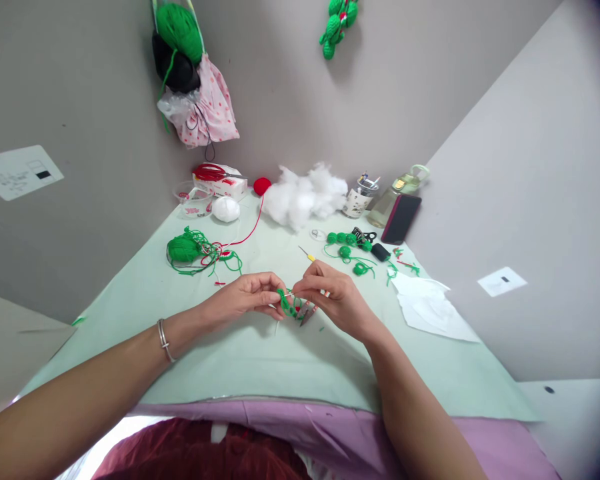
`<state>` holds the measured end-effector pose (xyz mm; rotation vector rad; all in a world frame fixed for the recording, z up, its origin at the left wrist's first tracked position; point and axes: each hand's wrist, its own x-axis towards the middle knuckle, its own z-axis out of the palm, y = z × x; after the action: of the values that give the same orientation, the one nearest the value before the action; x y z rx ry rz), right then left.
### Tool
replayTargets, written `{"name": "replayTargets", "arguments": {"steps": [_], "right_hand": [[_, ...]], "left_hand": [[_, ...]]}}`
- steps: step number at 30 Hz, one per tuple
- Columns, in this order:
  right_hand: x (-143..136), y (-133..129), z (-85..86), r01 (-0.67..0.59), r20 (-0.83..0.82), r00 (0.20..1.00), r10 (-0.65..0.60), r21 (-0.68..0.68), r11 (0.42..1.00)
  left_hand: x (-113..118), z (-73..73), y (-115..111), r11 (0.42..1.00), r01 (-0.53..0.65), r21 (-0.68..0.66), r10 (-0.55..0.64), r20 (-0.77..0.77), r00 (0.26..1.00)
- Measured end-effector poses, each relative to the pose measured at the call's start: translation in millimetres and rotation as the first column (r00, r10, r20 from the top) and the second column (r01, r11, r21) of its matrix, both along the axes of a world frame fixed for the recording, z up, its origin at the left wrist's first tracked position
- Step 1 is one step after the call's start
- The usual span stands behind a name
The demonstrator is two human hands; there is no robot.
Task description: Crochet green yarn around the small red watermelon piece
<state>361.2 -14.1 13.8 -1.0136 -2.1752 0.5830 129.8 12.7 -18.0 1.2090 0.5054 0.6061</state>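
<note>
Near the middle of the table, my left hand (253,297) pinches a small green crochet piece (284,303) between thumb and fingers. My right hand (333,293) is closed beside it, its fingertips on something thin and pale at the edge of the piece; whether this is yarn or a needle is unclear. Small scissors (306,315) and a bit of red show just below the fingertips. Beyond my right hand lies a crochet hook with a yellow part (311,257). A white yarn end hangs below the green piece.
Green yarn (184,248) with tangled strands lies at left. White stuffing (303,199), a white ball (225,209) and a red ball (262,186) stand behind. Green crocheted balls (345,252), a phone (401,220), a bottle (387,203) and white paper (430,307) are at right.
</note>
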Motion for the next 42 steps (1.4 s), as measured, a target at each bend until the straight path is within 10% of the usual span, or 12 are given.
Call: {"name": "replayTargets", "arguments": {"steps": [16,25,30,35,42], "right_hand": [[-16,-1,-12.1,0.06,-0.052,0.997,-0.065,-0.083,0.995],[-26,-7,-20.8,0.062,0.249,0.96,-0.132,0.269,0.961],[-31,-12,-11.6,0.099,-0.124,0.987,-0.1,-0.013,0.995],[-22,-11,8.0,-0.18,-0.656,0.732,-0.182,-0.444,0.878],[7,7,23.0,0.0,-0.886,0.371,-0.28,-0.301,0.954]], "left_hand": [[5,-5.0,-1,0.994,-0.112,-0.019,0.111,-0.028,0.993],[8,-12.7,-1,0.984,-0.175,-0.029,0.173,-0.072,0.982],[8,-6.4,-2,0.985,-0.173,-0.008,0.172,-0.072,0.982],[7,-4.8,-2,0.981,-0.196,0.002,0.195,-0.091,0.977],[5,-3.4,0,0.975,-0.219,0.044,0.223,-0.118,0.968]]}}
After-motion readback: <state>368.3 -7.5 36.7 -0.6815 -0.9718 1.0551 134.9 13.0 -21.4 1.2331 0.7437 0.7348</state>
